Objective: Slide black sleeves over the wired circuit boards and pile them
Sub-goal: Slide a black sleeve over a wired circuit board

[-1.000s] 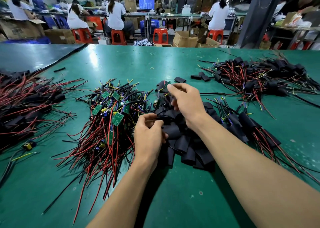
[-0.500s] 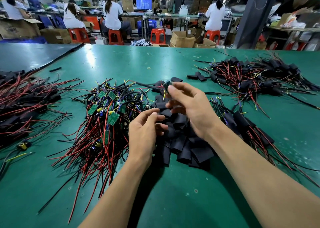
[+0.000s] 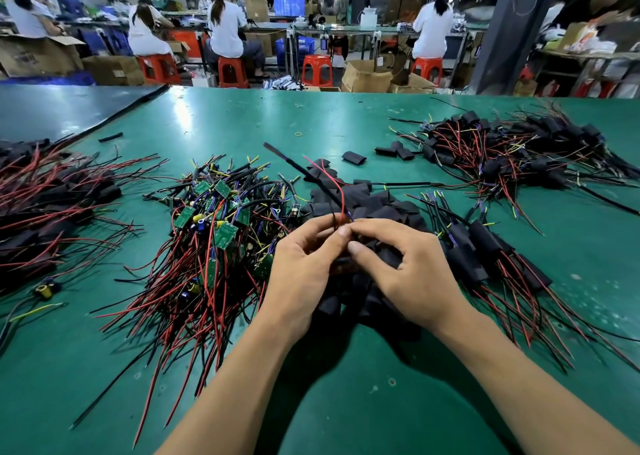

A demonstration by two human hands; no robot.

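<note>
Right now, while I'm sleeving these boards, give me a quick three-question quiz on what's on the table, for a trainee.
1. True or false: the bare green circuit boards lie left of the loose black sleeves.
2. The left hand and right hand together pinch: A red and black wires, B a screwdriver, C a stool?
3. Fill in: the nearest sleeved boards lie to the hands' ____.
Key: 1 true; 2 A; 3 right.

Two hands, the left hand [image 3: 304, 264] and right hand [image 3: 412, 274], met among five heaps on one green table [image 3: 242, 122]: one of bare wired boards [image 3: 214, 219], one of loose black sleeves [image 3: 374, 201], three of sleeved boards [image 3: 519, 153]. Behind sat four white-clad workers [image 3: 225, 25], near four red stools [image 3: 317, 70] and one lit blue screen [image 3: 289, 4].
</note>
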